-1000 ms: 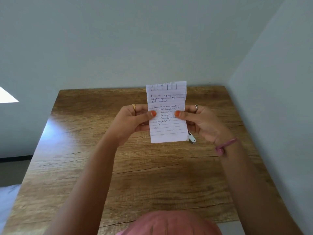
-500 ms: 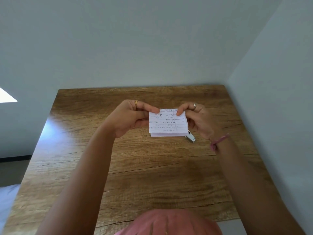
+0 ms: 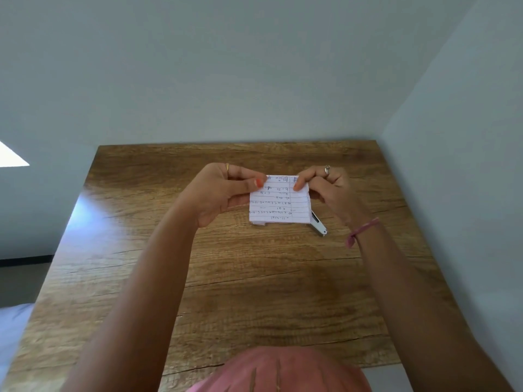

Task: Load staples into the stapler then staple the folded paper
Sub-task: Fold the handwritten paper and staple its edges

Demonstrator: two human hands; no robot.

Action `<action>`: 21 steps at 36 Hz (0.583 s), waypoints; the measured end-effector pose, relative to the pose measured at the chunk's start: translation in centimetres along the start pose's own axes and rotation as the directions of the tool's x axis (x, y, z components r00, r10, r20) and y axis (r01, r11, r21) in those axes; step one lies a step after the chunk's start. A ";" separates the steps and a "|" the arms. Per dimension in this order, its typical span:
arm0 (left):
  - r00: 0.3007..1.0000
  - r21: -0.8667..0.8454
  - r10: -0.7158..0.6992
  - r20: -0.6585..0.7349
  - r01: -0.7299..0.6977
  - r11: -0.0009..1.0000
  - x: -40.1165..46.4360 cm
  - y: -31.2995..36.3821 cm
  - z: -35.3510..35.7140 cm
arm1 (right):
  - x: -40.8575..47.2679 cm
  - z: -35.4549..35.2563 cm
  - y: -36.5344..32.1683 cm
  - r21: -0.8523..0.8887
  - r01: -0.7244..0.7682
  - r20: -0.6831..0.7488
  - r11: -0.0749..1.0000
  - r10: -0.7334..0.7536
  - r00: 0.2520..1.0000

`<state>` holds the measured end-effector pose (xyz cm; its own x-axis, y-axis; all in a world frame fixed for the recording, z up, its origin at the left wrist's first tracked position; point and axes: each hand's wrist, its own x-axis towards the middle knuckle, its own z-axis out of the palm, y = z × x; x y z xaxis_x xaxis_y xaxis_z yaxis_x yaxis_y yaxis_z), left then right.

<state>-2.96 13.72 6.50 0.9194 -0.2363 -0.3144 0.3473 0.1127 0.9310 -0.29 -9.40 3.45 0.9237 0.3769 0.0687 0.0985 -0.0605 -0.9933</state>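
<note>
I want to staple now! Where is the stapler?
In the head view, the stapler lies on the wooden table, peeking out behind the folded paper's lower right corner, just below the right hand.

Your hands point(image 3: 226, 190) point(image 3: 331, 190) and the paper point(image 3: 278, 205) sit over the stapler point(image 3: 318, 226), leaving only its near end showing. The rest of the table point(image 3: 254, 292) lies bare between your forearms and out to the left. A wall point(image 3: 452, 165) crowds the right edge.
</note>
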 end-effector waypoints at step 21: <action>0.988 0.199 0.116 -0.100 -0.095 0.975 0.8 0.0 0.2 | 2.5 1.2 -1.9 -0.176 -0.229 0.123 0.958 0.252 0.960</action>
<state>-2.29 13.29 6.26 0.9674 -0.1237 -0.2210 0.2150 -0.0598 0.9748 1.35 -7.26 5.38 0.8658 0.4606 -0.1956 -0.0517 -0.3065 -0.9505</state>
